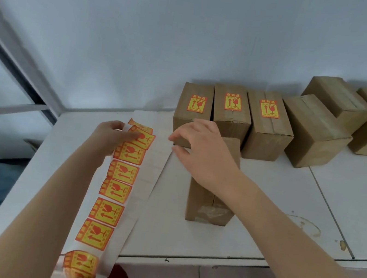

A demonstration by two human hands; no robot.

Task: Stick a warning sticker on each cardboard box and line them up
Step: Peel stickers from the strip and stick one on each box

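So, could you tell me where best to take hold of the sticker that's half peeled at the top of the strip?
Probably by its lifted far corner, pinched from above: the half-peeled sticker curls off the backing strip there, while the left hand pins the strip down.

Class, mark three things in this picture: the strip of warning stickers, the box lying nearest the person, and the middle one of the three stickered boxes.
sticker strip (118, 191): head view, on a yellow sticker mid-strip.
nearest box (209, 204): head view, on its top face.
middle stickered box (230, 122): head view, on its front face below the sticker.
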